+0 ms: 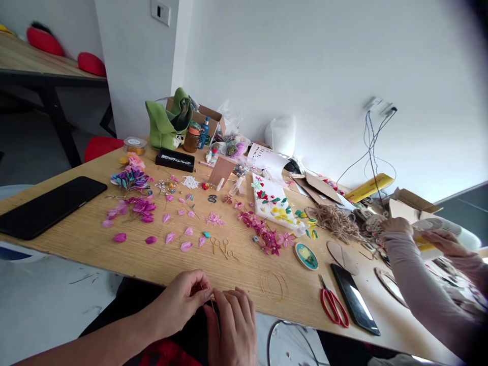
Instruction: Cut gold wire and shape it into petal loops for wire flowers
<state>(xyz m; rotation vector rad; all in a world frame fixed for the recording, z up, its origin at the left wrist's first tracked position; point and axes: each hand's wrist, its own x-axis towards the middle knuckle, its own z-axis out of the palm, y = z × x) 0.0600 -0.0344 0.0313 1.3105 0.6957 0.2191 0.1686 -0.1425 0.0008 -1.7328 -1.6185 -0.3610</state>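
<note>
At the table's front edge, my left hand (185, 300) and my right hand (232, 323) meet with fingertips pinched together. Between them shows a short bit of thin gold wire (212, 304); the fingers hide most of it. Just beyond lie several small gold wire pieces with looped ends (223, 248). A loose coil of gold wire (275, 284) rests to the right of my right hand. Pink petals (186, 246) are scattered past my left hand, near a bunch of magenta petals (144, 207). Further right is a spray of dark pink flowers (267, 236).
Red-handled scissors (334, 306) and a phone (354, 300) lie at right, near a round teal piece (306, 255). A black slab (49, 206) sits at left. A green bag (162, 127) and jars stand behind. A co-worker's arms (419, 284) reach in from the right.
</note>
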